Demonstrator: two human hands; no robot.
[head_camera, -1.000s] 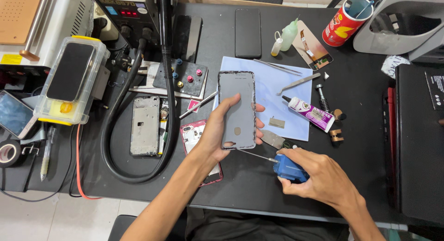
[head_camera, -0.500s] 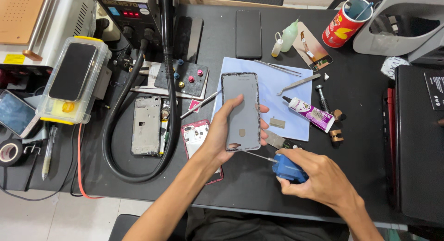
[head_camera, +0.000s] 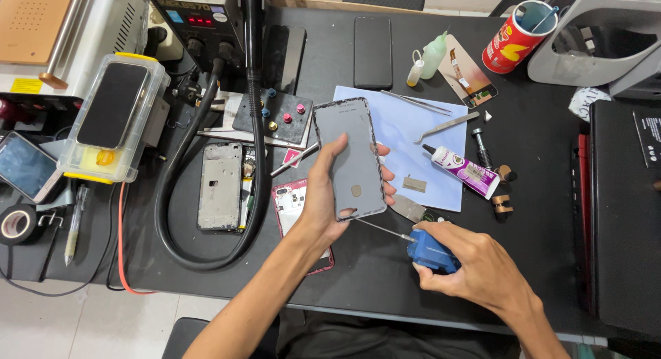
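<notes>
My left hand (head_camera: 323,204) holds a grey phone panel (head_camera: 350,159) upright and tilted above the black mat (head_camera: 385,290), thumb on its left edge and fingertips showing at its right edge. My right hand (head_camera: 475,273) grips a blue-handled tool (head_camera: 432,252) whose thin metal needle (head_camera: 379,228) points toward the panel's lower edge. A red phone frame (head_camera: 289,207) lies under my left wrist. A light blue sheet (head_camera: 413,135) sits behind the panel.
A glue tube (head_camera: 463,171), tweezers (head_camera: 447,125) and small metal parts lie on and near the sheet. A silver phone frame (head_camera: 220,185), thick black hose (head_camera: 251,125), hot-air station (head_camera: 196,14), clear box holding a phone (head_camera: 113,118), red cup (head_camera: 513,35) and dark case (head_camera: 623,214) surround them.
The panel in my left hand has shifted slightly, and my right hand with the blue tool has moved its needle closer to the panel's lower edge.
</notes>
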